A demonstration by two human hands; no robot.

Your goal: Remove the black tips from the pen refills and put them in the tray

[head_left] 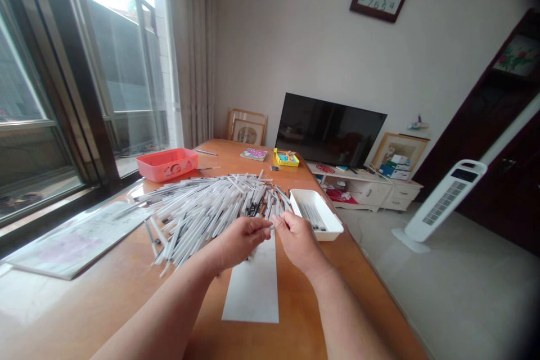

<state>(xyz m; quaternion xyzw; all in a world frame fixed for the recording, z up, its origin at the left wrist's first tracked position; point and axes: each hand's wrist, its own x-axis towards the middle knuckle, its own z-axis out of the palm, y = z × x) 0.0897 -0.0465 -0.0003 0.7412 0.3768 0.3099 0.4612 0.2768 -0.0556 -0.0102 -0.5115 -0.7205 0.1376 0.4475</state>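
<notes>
Both hands meet over a white paper strip (253, 292) on the wooden table. My left hand (244, 241) has its fingers pinched together, and what it holds is too small to make out. My right hand (296, 238) is closed too, thumb against the forefinger, its fingertips next to the left ones; anything between them is hidden. Behind and left of the hands lies a large heap of thin white and translucent sticks (202, 202), some with dark ends. Right of the heap, a white tray (336, 226) holds several thin sticks with dark ends.
On the table (304, 320) are a red plastic basket (169, 167), a magazine (253, 154), a yellow box (287, 161) and, at the left, a large flat board (80, 242). Beyond it stand a television (331, 129) and a white tower fan (447, 199).
</notes>
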